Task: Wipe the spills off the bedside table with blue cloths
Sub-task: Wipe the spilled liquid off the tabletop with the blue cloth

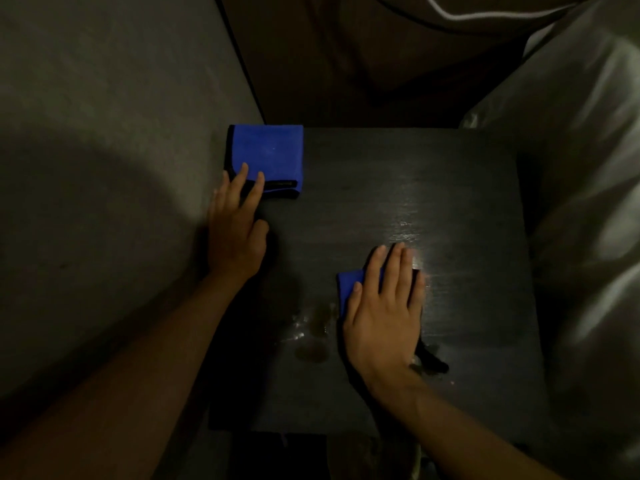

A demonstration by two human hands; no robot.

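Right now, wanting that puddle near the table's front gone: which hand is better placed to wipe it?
Right. The right hand presses flat on a blue cloth beside the puddle; the left hand only touches the folded cloth at the far corner.

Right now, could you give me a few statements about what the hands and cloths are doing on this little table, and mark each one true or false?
1. The right hand lies flat on the near blue cloth. True.
2. The left hand holds a spray bottle. False: its fingertips touch the folded blue cloth at the far left corner.
3. Wet patches lie on the dark bedside table just left of the right hand. True.
4. One cloth is stacked on the other. False: they lie well apart.
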